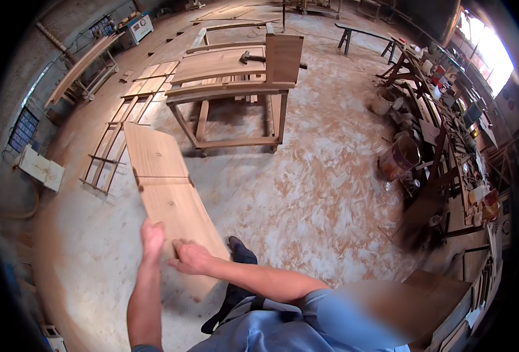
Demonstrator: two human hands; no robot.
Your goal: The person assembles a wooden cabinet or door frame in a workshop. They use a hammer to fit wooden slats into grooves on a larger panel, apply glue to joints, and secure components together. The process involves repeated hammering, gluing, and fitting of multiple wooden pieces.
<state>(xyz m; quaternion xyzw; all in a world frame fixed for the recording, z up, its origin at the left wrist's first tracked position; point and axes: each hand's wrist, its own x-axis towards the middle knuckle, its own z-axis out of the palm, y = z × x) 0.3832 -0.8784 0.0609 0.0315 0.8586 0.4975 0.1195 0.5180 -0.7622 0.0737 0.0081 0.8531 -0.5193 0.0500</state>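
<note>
A long, light wooden board [171,205] slants up and away in front of me, held above the floor. A dark line runs across it near its middle, with dark marks at the edges there. My left hand [152,237] is closed on the board's left edge, slightly blurred. Across the nearer half of the board's face lies my right hand [192,258], its fingers stretched out toward the left edge. The board's underside is hidden from me.
Ahead stands a wooden workbench [230,89] bearing a hammer [252,57] and an upright wooden panel [284,58]. Slatted racks [108,154] lie on the floor at left. Buckets [399,157] and a cluttered bench [458,141] line the right side.
</note>
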